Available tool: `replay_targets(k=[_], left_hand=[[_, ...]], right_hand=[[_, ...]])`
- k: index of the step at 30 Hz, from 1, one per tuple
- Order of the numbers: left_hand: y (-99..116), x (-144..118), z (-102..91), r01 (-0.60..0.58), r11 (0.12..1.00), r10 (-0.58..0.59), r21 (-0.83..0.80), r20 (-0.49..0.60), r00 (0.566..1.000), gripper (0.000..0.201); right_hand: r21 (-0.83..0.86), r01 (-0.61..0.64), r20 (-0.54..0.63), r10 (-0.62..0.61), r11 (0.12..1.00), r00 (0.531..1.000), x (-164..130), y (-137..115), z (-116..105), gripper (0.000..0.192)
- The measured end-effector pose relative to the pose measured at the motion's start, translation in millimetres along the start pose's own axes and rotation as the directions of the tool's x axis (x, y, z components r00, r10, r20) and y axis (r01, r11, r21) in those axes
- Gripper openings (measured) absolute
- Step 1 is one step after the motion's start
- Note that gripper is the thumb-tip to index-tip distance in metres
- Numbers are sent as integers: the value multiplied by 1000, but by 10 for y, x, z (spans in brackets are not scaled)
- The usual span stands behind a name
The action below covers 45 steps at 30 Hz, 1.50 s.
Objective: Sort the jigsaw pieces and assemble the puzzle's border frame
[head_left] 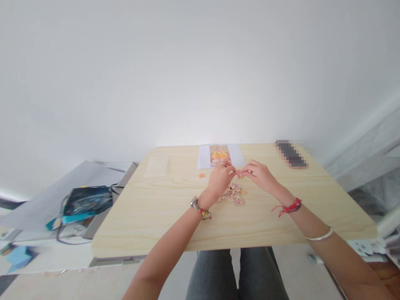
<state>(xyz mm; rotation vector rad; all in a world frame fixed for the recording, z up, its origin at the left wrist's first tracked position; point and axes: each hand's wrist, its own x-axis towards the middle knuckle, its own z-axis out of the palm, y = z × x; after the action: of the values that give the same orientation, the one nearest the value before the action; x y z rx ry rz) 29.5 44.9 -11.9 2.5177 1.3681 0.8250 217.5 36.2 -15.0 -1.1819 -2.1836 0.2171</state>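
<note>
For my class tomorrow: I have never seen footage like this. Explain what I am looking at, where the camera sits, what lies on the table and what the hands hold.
There is one picture, from a camera worn on a person's head, looking forward and down. The two arms are that person's own. The left hand and right hand meet over a light wooden table, pinching a small puzzle piece between them. Below lies a pile of puzzle pieces, a lone orange piece further left, and a printed reference picture behind. A blurred-out flat object lies far right.
</note>
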Motion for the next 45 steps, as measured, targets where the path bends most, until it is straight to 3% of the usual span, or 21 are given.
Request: replay_targets(k=[7, 12, 18, 21, 24, 30, 34, 38, 42, 45], left_hand=[[87, 245, 252, -4, 999, -4, 48, 147, 989, 12], [-71, 201, 124, 12, 998, -22, 57, 172, 985, 15], [-259, -105, -145, -27, 1000, 24, 7, 237, 971, 13], [-214, -186, -96, -34, 999, 21, 42, 271, 962, 12], [-148, -212, 7, -51, 997, 33, 58, 278, 960, 13], [-125, -218, 121, -16, 1000, 11, 19, 223, 975, 13], [-141, -195, 111, -23, 999, 29, -39, 155, 988, 8], [-128, -227, 39, -40, 997, 40, -63, 3, 999, 14], [-68, -293, -41, -149, 989, 150, 14, -100, 984, 13], [-29, -314, -90, -165, 986, 168, 38, -120, 978, 9]], right_hand=[[-61, -41, 16, 42, 997, 999, -69, 305, 74, 15], [-80, -73, 62, 78, 994, 995, -101, 391, 182, 18], [10, -73, 83, 72, 997, 994, -122, 154, 160, 16], [34, -76, 148, 71, 996, 987, -151, -76, 217, 12], [-55, -107, 179, 116, 993, 977, -160, -261, 310, 15], [-177, -107, 236, 148, 978, 960, -82, -326, 392, 14], [-56, -149, 203, 157, 987, 966, -38, -272, 339, 16], [116, -293, 147, 276, 949, 950, -8, -237, 242, 19], [273, -418, 206, 372, 866, 905, 19, -230, 177, 26], [303, -434, 225, 379, 848, 898, 23, -253, 142, 29]])
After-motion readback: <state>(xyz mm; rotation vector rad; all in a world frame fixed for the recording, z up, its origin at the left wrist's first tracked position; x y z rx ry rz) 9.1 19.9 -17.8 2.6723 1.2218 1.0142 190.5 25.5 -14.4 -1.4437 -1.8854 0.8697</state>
